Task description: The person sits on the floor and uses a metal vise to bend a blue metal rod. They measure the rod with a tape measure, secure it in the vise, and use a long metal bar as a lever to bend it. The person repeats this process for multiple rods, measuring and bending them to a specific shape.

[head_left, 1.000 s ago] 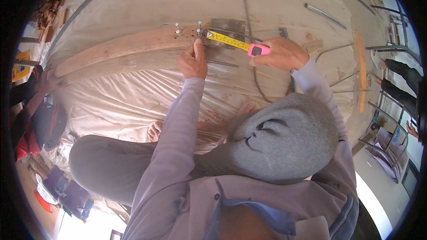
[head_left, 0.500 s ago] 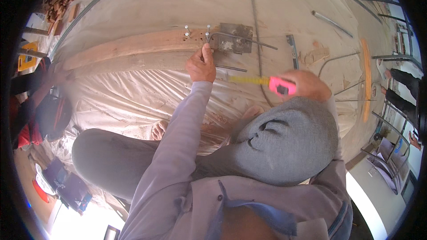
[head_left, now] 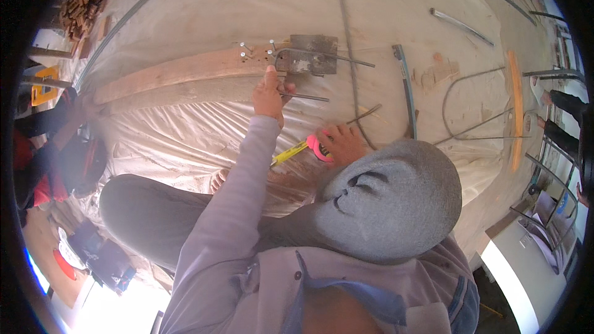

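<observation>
On my left, the reddish, rough-grained plank (head_left: pixel 167 80) runs in, pale-headed nails (head_left: pixel 242 54) standing up near its end. My left hand (head_left: pixel 268 96) looks closed around the thin dark rod (head_left: pixel 356 62) — right by its bend, beside those nails — and its upper leg crosses a flat, scuffed plate (head_left: pixel 325 43). Now the tape measure (head_left: pixel 317 148): yellow blade out, pink case gripped in my right hand (head_left: pixel 343 143), over creased sheeting (head_left: pixel 303 125). Seems a measuring step; it calls for a straight blade, a steady rod.
</observation>
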Available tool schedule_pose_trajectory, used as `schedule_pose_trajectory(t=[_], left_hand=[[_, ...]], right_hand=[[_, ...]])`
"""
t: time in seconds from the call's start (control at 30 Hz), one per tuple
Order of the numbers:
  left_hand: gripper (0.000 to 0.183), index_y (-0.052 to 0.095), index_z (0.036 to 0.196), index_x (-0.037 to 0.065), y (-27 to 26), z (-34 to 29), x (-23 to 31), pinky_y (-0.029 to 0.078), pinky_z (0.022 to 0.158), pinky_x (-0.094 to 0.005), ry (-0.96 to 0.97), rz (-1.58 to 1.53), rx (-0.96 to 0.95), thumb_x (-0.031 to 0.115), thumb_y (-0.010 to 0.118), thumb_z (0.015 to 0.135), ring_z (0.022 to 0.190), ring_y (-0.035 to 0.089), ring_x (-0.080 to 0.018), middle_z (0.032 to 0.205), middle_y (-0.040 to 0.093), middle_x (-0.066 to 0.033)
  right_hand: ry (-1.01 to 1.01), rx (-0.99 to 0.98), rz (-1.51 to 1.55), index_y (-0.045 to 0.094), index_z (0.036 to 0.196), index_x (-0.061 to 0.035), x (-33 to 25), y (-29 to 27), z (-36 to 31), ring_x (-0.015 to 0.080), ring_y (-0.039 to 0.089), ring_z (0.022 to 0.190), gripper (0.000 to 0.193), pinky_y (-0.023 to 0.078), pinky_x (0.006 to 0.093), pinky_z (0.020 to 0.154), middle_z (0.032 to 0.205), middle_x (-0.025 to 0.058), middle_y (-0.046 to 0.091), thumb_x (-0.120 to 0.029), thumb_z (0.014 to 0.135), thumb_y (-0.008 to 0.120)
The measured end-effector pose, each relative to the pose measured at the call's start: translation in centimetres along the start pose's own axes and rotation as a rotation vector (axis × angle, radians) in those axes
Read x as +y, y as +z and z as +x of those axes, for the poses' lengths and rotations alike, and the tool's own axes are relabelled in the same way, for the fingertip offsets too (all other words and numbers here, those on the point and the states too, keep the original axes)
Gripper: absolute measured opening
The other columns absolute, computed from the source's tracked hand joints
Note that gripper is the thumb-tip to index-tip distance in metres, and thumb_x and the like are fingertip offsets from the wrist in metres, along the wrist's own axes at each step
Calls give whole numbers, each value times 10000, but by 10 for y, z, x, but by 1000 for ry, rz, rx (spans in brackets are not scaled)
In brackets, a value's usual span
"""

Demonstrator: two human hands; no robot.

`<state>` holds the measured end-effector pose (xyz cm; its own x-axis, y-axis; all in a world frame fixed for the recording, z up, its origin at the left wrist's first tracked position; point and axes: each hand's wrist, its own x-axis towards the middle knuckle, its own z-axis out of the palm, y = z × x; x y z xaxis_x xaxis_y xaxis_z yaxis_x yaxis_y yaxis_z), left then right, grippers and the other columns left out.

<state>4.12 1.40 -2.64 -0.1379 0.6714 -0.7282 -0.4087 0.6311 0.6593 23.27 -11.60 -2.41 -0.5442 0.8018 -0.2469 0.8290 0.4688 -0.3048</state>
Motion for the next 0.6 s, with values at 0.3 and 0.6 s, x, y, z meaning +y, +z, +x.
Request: schedule_pose_trajectory(t=[0.3, 0.6], left_hand=[[359, 447, 844, 94, 7, 2, 3, 391, 493, -302, -99, -304, -7, 430, 557, 910, 494, 323, -119, 637, 351, 9], [477, 525, 1015, 25, 35, -7, 23, 368, 469, -313, -146, -17, 218, 478, 582, 879, 503, 375, -156, 636, 389, -30]], right_hand=[[766, 243, 210, 447, 1224, 51, 138, -50, -77, 403, 451, 1116, 572, 374, 466, 939, 1207, 246, 478, -285, 797, 627], [945, 189, 424, 465, 1128, 41, 153, -32, -88, 414, 572, 940, 470, 454, 451, 809, 1050, 240, 580, -309, 851, 612]])
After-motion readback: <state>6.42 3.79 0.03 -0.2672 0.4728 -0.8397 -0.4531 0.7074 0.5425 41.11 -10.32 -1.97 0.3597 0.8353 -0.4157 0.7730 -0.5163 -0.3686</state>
